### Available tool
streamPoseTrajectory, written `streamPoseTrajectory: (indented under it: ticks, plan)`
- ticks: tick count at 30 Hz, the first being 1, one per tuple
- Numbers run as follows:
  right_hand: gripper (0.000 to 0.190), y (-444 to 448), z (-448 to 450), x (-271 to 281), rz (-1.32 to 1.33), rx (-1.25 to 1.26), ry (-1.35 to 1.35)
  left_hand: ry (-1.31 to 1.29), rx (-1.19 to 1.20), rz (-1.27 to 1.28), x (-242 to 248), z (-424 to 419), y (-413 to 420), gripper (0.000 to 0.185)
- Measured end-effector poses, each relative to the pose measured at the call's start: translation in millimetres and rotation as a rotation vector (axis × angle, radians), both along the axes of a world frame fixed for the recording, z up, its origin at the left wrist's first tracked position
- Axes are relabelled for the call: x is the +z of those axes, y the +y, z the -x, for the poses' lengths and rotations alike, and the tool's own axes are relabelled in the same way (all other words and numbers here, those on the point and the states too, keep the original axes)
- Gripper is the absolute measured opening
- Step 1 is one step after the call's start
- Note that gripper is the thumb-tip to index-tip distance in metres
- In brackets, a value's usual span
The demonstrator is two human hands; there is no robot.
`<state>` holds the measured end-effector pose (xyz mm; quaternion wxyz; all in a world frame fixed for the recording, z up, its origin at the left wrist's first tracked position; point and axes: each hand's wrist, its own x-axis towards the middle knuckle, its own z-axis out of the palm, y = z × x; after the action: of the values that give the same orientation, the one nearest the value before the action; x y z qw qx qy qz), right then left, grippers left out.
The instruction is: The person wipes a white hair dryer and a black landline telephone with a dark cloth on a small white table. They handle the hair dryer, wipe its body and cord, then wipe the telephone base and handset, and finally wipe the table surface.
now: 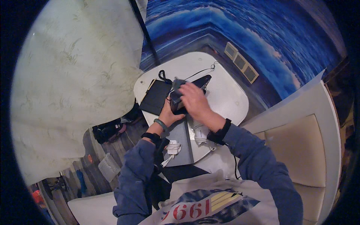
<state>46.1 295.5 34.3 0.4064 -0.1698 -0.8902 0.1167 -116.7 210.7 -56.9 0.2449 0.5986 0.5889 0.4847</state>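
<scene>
My left hand (168, 114) grips a dark, box-like object (175, 106) from its near left side, above the white table. A grey-green cloth (177, 84) is in my right hand (194, 100), against the top of that object. My right hand is slightly blurred and covers much of the object, so its exact kind is hidden. Just beyond my hands lies a black wedge-shaped device (206, 81). To the left is a black notebook or folder (154, 97) with a yellow pencil (151, 86) along its edge.
A grey flat case or laptop (182, 135) lies nearest me on the white table (227, 95), bearing a white charger with wound cable (173, 147). Beside it is another white corded item (201, 133). A black coiled cord (162, 74) lies at the back. A beige padded bench (295, 149) stands right.
</scene>
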Motion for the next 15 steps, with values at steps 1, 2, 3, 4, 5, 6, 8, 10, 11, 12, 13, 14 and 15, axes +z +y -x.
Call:
streamPoseTrajectory:
  ticks: [1,2,3,4,5,6,8,10,11,12,13,14,15]
  plan:
    - [0.027,-12.2,5.2,6.7,0.033,0.060,0.014,0.074,0.010,-0.017,-1.9,1.5,1.1,0.104]
    - [0.026,-16.6,7.6,11.0,0.030,0.074,0.013,0.148,0.020,-0.034,-4.0,2.8,0.6,0.105]
    - [0.026,-18.9,8.7,14.9,0.025,0.083,0.012,0.103,0.015,-0.024,-0.9,2.1,-0.2,0.105]
    - [0.026,-20.5,9.6,16.7,0.020,0.093,0.010,0.058,0.011,-0.014,2.1,1.7,-2.1,0.106]
    - [0.026,-15.5,8.7,14.8,-0.008,0.071,-0.001,0.013,0.007,-0.003,4.9,1.2,-4.5,0.106]
    - [0.026,-1.2,5.1,10.8,-0.039,0.048,-0.012,0.008,0.029,-0.015,8.0,-0.9,-6.0,0.105]
    - [0.027,33.2,-0.5,-7.5,-0.031,-0.043,0.000,-0.088,0.021,0.011,0.5,3.0,-9.9,0.104]
    - [0.027,80.3,-15.7,-30.9,0.048,-0.191,0.033,-0.088,0.021,0.045,3.3,0.0,-7.7,0.101]
    - [0.028,102.2,-28.1,-36.2,0.088,-0.270,0.048,-0.080,-0.002,0.019,5.3,-4.9,-0.7,0.100]
    - [0.031,110.3,-29.8,-35.5,0.321,-0.307,0.050,-0.065,-0.004,0.001,6.0,-4.3,-2.0,0.100]
    - [0.036,117.3,-31.2,-35.6,0.553,-0.343,0.050,-0.051,-0.008,-0.017,6.8,-3.9,-2.8,0.099]
    - [0.038,123.9,-33.3,-36.1,0.730,-0.280,0.046,-0.042,0.001,-0.020,7.5,-3.6,-3.3,0.099]
    - [0.038,134.0,-37.9,-41.2,0.920,-0.201,0.155,-0.034,0.001,-0.027,7.2,-5.2,0.6,0.099]
